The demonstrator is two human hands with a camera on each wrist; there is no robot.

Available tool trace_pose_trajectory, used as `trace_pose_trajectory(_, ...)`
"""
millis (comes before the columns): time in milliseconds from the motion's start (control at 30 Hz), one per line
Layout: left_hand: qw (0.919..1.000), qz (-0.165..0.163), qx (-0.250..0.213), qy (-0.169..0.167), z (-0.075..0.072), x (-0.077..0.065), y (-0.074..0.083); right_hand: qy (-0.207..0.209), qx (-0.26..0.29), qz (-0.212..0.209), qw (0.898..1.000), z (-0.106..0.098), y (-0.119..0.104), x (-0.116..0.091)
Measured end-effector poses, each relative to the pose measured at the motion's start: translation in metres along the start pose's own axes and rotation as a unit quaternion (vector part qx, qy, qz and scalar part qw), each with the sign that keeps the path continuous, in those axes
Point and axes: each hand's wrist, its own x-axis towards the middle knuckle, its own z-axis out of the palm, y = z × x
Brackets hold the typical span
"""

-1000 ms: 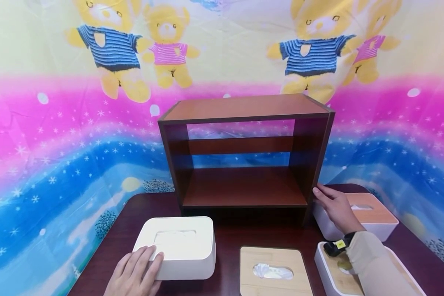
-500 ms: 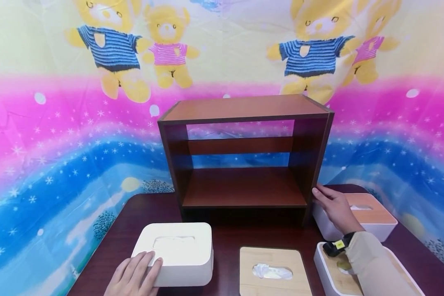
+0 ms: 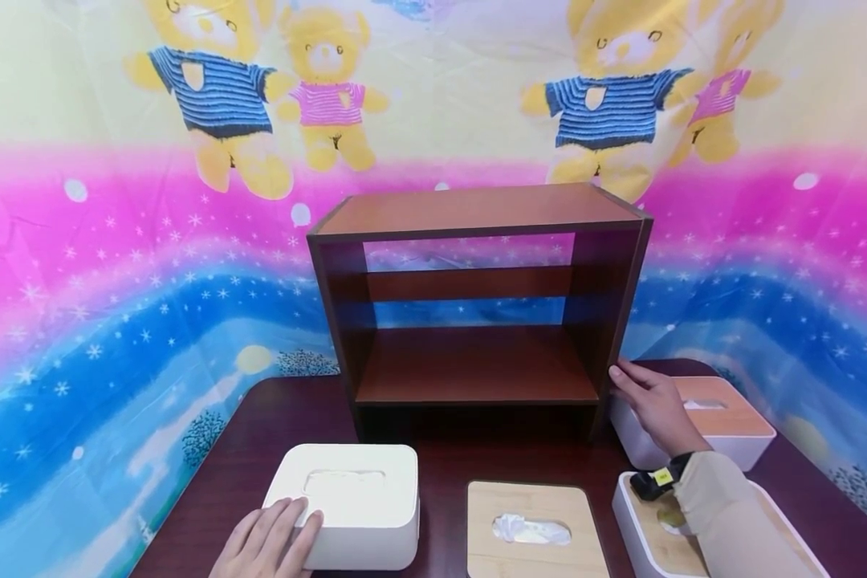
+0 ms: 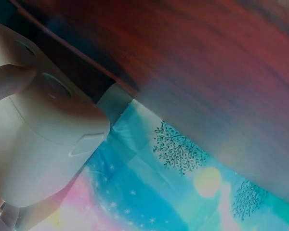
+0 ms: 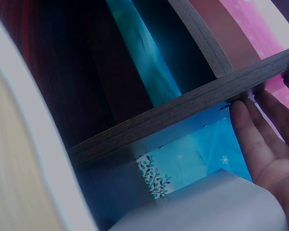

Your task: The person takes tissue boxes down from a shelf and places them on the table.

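On the left of the head view, my left hand (image 3: 267, 542) grips a white tissue box (image 3: 361, 490) by its near left corner. Its fingers lie on the lid beside the slot. In the left wrist view the thumb (image 4: 12, 82) presses against the box, and the table lies beyond. At the right my right hand (image 3: 657, 405) rests its fingertips against the outer side of a brown wooden shelf (image 3: 477, 365), fingers nearly straight. The right wrist view has those fingers (image 5: 250, 134) touching the side panel near its front edge.
A tissue box with a wooden lid (image 3: 730, 417) stands right of the shelf. Another wood-lidded box (image 3: 661, 554) is under the right forearm, and a third (image 3: 491, 502) lies front centre. A printed bear cloth (image 3: 462, 96) hangs behind the dark table (image 3: 260, 425).
My left hand has brought the white tissue box down and nearer to me, then a touch to the right. The right hand keeps its place on the shelf side.
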Motion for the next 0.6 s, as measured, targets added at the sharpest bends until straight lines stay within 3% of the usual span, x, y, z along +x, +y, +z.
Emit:
trace_pose_trajectory(333, 0.9991, 0.027, 0.013, 0.029, 0.0040, -0.0025, -0.0011, 0.006, 0.007, 0.005, 1.000, -0.0008, -0.0040, -0.0005)
trace_pose_trajectory(600, 0.9997, 0.001, -0.008, -0.021, -0.0035, -0.0035, 0.0066, -0.002, -0.010, 0.001, 1.000, -0.0014, -0.0002, -0.0007)
